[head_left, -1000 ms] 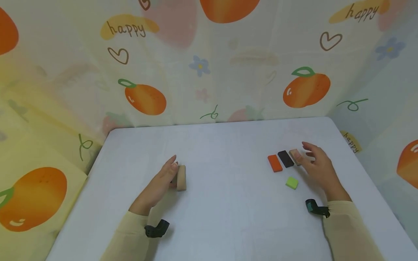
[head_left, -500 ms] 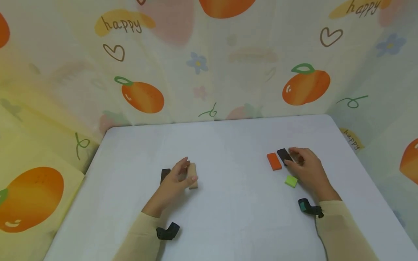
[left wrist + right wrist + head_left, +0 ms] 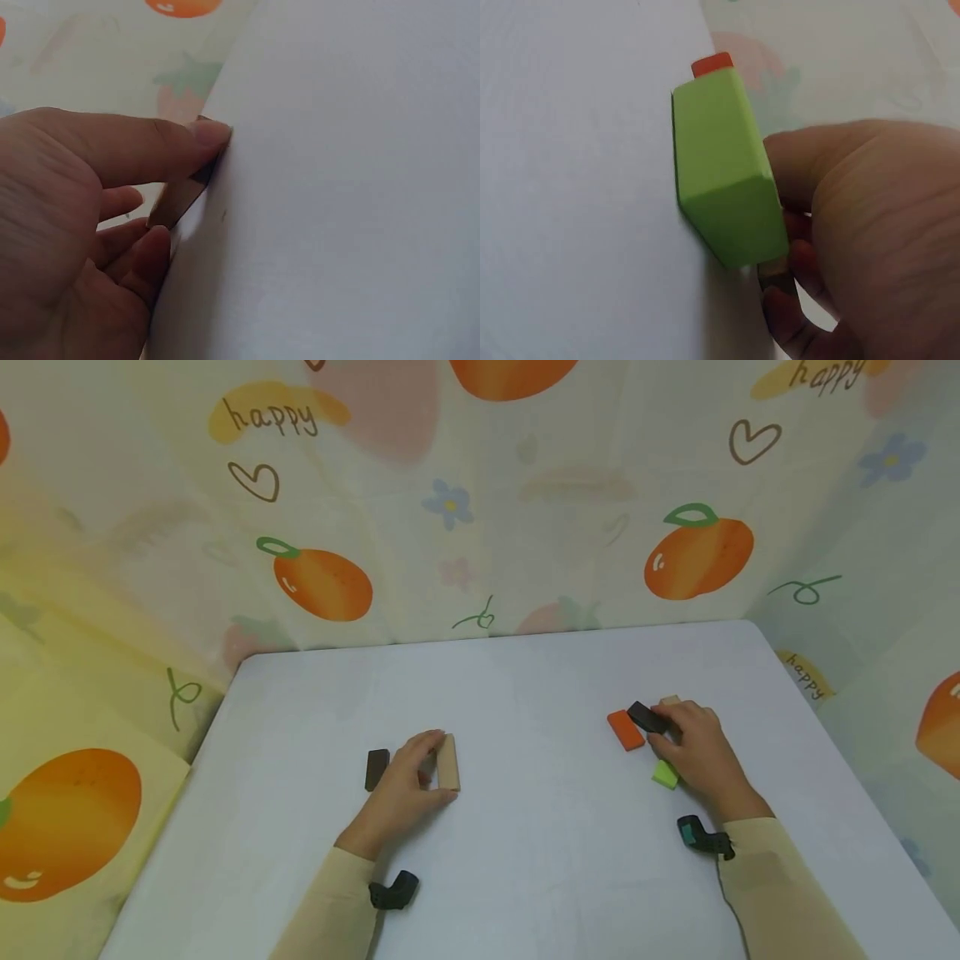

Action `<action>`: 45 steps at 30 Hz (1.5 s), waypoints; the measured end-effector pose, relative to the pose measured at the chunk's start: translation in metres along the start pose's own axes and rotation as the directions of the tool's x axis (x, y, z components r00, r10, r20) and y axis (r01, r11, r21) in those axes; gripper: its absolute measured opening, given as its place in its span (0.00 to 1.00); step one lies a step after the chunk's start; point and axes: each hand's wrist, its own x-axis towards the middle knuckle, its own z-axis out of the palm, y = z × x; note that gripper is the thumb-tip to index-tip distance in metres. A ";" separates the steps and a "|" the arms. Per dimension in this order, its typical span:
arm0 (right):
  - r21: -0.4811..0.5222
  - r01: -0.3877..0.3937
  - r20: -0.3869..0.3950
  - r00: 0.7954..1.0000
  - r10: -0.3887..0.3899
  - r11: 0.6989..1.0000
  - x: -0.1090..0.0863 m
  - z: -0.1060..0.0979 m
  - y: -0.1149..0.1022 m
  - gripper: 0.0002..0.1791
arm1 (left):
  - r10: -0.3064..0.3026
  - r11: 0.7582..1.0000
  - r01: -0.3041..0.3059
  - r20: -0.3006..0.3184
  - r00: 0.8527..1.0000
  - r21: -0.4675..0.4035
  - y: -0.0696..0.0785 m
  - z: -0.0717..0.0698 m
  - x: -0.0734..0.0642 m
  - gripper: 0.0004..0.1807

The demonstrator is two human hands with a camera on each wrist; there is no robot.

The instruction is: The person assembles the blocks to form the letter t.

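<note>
My left hand (image 3: 405, 787) pinches a beige wooden block (image 3: 448, 763), thumb at its near end and fingers at its far end. In the left wrist view, the left hand (image 3: 82, 202) partly covers that block (image 3: 178, 201). A dark brown block (image 3: 377, 770) lies left of this hand. On the right, my right hand (image 3: 697, 752) pinches a black block (image 3: 647, 717) between thumb and fingers. Beside it lie an orange block (image 3: 626, 730) and a lime-green block (image 3: 664, 774). Another beige block (image 3: 670, 700) is mostly hidden behind the fingers. The green block (image 3: 720, 165) fills the middle of the right wrist view.
A white table (image 3: 525, 860) lies under everything. Behind it hangs a fruit-patterned cloth (image 3: 405, 527), which also runs along both sides. Black camera mounts sit at the left wrist (image 3: 393, 891) and right wrist (image 3: 705, 837).
My left hand has moved right, away from the dark brown block, with the beige block shifted right. My right hand has moved left from the other beige block to the black one, which has turned.
</note>
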 end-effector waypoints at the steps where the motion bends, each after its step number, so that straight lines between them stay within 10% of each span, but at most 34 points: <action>1: -0.013 0.008 -0.006 1.000 -0.008 1.000 0.000 0.000 0.000 0.23 | 0.009 1.000 -0.009 0.005 1.000 0.004 0.000 0.000 0.000 0.50; 22: 0.036 0.041 -0.086 0.996 -0.038 0.999 -0.002 0.000 -0.010 0.22 | 0.207 0.977 -0.209 0.061 0.976 0.033 0.001 0.010 -0.002 0.49; 45: 0.106 0.183 -0.046 0.983 -0.179 0.977 -0.001 0.018 -0.052 0.21 | 0.260 0.953 -0.275 0.120 0.958 0.130 0.021 0.043 -0.002 0.48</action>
